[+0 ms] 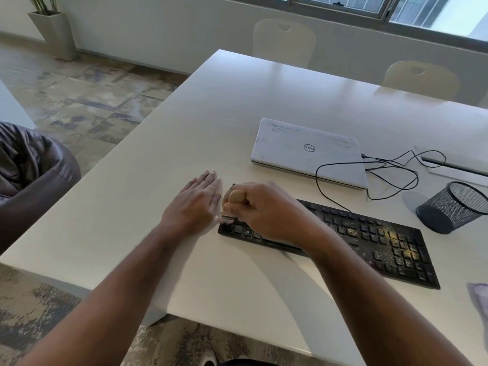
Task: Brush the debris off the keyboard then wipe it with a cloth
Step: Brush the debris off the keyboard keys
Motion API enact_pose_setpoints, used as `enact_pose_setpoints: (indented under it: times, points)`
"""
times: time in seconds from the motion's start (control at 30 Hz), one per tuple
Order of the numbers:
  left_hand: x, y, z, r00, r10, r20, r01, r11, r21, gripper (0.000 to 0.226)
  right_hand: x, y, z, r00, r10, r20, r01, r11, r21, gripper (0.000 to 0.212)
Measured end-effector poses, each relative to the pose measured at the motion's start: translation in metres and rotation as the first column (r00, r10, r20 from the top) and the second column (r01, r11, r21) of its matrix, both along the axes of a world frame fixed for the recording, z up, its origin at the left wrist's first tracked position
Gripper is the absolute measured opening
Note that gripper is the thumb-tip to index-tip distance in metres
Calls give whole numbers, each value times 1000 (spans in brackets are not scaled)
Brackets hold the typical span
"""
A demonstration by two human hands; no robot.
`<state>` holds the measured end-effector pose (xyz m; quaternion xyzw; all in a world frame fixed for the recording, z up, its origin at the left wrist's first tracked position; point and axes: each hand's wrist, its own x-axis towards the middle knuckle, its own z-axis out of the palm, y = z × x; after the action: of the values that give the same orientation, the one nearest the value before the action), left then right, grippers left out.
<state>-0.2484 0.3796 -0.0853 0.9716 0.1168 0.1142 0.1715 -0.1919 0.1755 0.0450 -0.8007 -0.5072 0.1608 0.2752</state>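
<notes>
Right hand (264, 210) grips brush (235, 196) at keyboard (369, 241) left end; left hand (196, 204) flat, released, on tabletop (184, 122). Sweep rightward to clear crumbs (393, 237).

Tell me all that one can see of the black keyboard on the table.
The keyboard is black, full-size, plastic by its look, with low keys and a number pad. It lies flat on the white table, set at a slant, in front of the closed laptop. Yellowish debris is scattered over its right part. The right hand, gripping a brush, covers its left end, and the brush meets the keys there. A thin black cable leaves its far edge.
</notes>
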Motion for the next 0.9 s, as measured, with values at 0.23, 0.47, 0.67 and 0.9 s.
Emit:
enact_pose_setpoints:
  times: [0.23, 0.47, 0.67, 0.9]
  points:
    - [1, 0, 0, 1000, 2, 4, -2, 1000, -8, 67, 12, -14, 16, 989, -72, 131, 98, 973, -208, 36]
    - [2, 3, -1, 1000, -13, 4, 13, 1000, -1, 56, 5, -15, 0, 928, -370, -48, 372, 928, 33, 30]
    - [2, 3, -1, 1000, -11, 5, 11, 1000, 4, 56, 6, -18, -8, 866, -488, -107, 496, 865, 75, 35]
    - [3, 5, -2, 1000, -19, -2, 19, 1000, 4, 56, 3, -22, -8, 885, -444, -139, 450, 893, 13, 34]
